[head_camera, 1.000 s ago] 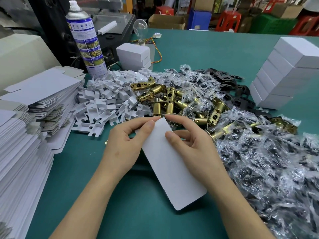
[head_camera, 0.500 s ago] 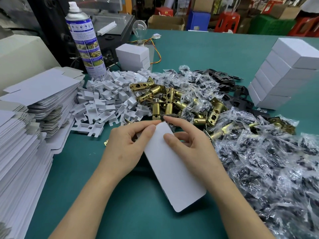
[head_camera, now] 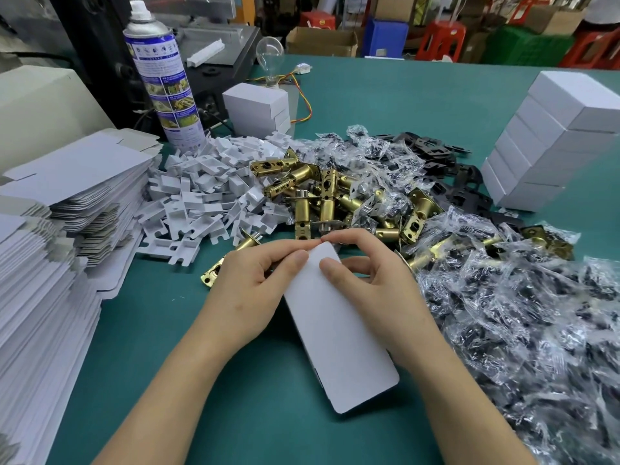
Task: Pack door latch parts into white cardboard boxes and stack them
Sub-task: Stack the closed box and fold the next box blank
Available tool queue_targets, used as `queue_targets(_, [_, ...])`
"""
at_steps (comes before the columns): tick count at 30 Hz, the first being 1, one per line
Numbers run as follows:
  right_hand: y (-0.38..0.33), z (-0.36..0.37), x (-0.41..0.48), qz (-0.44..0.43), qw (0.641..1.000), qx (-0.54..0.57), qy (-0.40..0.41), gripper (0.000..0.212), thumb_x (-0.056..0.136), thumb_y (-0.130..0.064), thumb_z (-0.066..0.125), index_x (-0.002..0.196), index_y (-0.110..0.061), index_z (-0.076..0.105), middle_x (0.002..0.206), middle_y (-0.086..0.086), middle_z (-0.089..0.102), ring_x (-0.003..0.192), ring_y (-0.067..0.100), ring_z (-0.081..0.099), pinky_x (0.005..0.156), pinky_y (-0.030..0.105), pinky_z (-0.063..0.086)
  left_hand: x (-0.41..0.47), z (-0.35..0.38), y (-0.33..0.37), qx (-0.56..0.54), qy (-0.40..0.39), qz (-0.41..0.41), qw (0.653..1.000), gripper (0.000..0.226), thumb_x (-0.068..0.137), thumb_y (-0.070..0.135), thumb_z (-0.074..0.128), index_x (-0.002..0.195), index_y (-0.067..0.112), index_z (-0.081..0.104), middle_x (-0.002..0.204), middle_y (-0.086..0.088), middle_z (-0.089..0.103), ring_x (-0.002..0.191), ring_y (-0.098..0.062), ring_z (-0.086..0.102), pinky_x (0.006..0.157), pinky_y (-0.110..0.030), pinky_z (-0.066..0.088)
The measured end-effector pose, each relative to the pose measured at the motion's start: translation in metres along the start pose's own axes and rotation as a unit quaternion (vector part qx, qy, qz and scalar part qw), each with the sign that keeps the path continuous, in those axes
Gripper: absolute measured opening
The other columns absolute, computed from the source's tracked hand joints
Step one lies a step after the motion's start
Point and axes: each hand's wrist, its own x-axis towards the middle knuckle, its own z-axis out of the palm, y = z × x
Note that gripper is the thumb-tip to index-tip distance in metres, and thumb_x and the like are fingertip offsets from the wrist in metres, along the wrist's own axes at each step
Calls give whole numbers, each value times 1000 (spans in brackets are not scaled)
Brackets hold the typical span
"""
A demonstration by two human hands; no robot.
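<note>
Green table (head_camera: pixel 419 105) held a heap of brass latches (head_camera: pixel 322 199); just before it, the left hand (head_camera: pixel 248 290) and right hand (head_camera: pixel 372 290) gripped a white cardboard box (head_camera: pixel 339 347) (fingers (head_camera: pixel 349 234) curled round its far end).

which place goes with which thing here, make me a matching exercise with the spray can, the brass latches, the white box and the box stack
Things:
1 spray can
2 brass latches
3 white box
4 box stack

Places:
a far right of the table
b pinched by left hand and right hand
c heap in the centre
d upright at the back left

Pairs: 1-d, 2-c, 3-b, 4-a
</note>
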Motion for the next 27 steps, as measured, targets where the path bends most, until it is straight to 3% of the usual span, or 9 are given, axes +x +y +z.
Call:
queue_targets(7, [3, -2, 3, 26, 1000, 11, -7, 22, 95, -35, 73, 114, -43, 66, 89, 0, 77, 74, 20, 76, 63, 49, 63, -1, 0, 3, -27, -34, -21, 999, 33, 105, 25, 60, 110, 54, 76, 100, 23, 77, 90, 2, 70, 73, -10, 49])
queue_targets(11, [2, -7, 4, 46, 998, 22, -33, 12, 100, -36, 66, 110, -41, 69, 86, 1, 77, 70, 15, 74, 57, 33, 57, 0, 1, 3, -59, -51, -82, 994, 35, 108, 22, 58, 109, 50, 78, 99, 12, 80, 88, -4, 72, 73, -14, 54])
queue_targets(15, [0, -10, 7, 56, 993, 85, -62, 35, 110, -21, 48, 117, -45, 72, 84, -10, 74, 64, 7, 64, 53, 22, 49, 3, -3, 2, -169, -37, -148, 974, 29, 108, 22, 57, 110, 38, 82, 103, 0, 82, 93, -13, 77, 73, -18, 58])
queue_targets(19, [0, -11, 7, -1, 995, 48, -88, 60, 105, -2, 52, 126, -57, 64, 122, -15, 71, 98, 8, 72, 69, 24, 56, 5, -5, -1, -210, -28, -189, 959, 24, 105, 22, 61, 107, 32, 82, 103, -2, 81, 88, -11, 75, 67, -18, 56])
queue_targets(21, [1, -12, 7, -30, 994, 45, -93, 63, 100, 4, 57, 128, -52, 65, 122, -10, 72, 109, 8, 69, 78, 26, 58, 6, -6, -3, -229, -17, -204, 952, 24, 106, 20, 59, 107, 26, 83, 106, -5, 81, 90, -15, 74, 65, -21, 57])
queue_targets(23, [0, -13, 6, -60, 993, 33, -96, 66, 95, 13, 56, 131, -41, 66, 129, -9, 70, 124, 8, 63, 97, 37, 56, 7, -7, -3, -255, -5, -210, 944, 25, 106, 15, 56, 110, 19, 81, 114, -12, 79, 100, -27, 74, 67, -27, 61])
queue_targets(25, [-2, -13, 4, -93, 991, 8, -99, 56, 94, 2, 68, 133, -37, 64, 138, -12, 64, 132, 12, 57, 106, 47, 49, 7, -8, -2, -248, 4, -210, 946, 25, 106, 12, 55, 109, 16, 79, 114, -16, 77, 100, -31, 73, 69, -32, 61])
queue_targets(27, [-4, -12, 3, -127, 988, -17, -83, 48, 89, -20, 79, 132, -38, 64, 139, -16, 62, 134, 11, 55, 107, 50, 46, 6, -9, -2, -228, 6, -213, 950, 22, 104, 12, 58, 102, 15, 80, 107, -15, 78, 92, -30, 70, 75, -39, 58])
